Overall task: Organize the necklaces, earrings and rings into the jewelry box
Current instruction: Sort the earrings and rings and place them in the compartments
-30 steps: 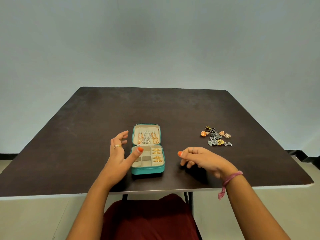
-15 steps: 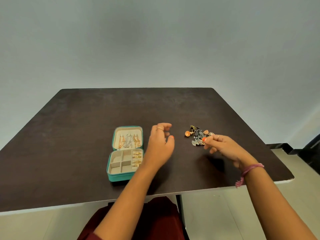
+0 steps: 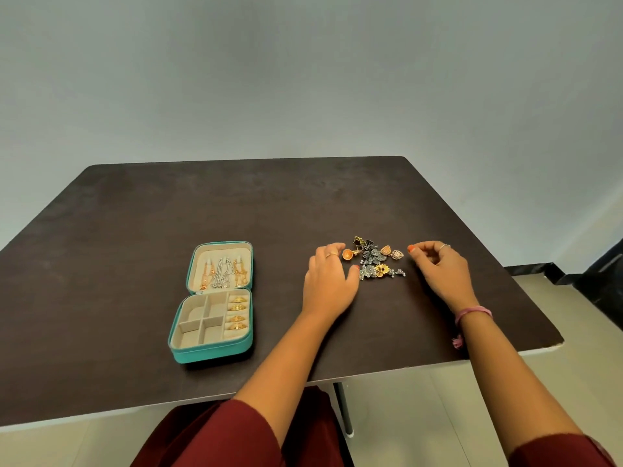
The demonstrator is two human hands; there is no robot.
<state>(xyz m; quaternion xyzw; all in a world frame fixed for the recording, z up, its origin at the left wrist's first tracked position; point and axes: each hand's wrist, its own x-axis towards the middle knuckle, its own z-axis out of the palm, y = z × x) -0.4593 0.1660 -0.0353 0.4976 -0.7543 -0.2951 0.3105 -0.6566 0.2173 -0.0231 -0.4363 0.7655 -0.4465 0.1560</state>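
Observation:
A teal jewelry box (image 3: 210, 351) lies open on the dark table (image 3: 135, 230). Necklaces (image 3: 222, 273) hang in its lid and several gold rings (image 3: 237, 313) sit in the right slots of its base. A pile of earrings (image 3: 374, 259) lies right of the box. My left hand (image 3: 328, 281) rests on the table at the pile's left edge, fingertips by an orange earring (image 3: 347, 254) and thumb near the silver pieces. My right hand (image 3: 438, 269) hovers at the pile's right side with loosely curled fingers, holding nothing I can see.
The table's right edge and front right corner (image 3: 553, 342) lie close to my right forearm. A dark red garment (image 3: 236, 436) covers my lap below the front edge. The box's left compartments (image 3: 194, 326) hold nothing.
Both hands moved right, away from the box, and now flank the earring pile. The view swung right, so the box sits further left in the frame.

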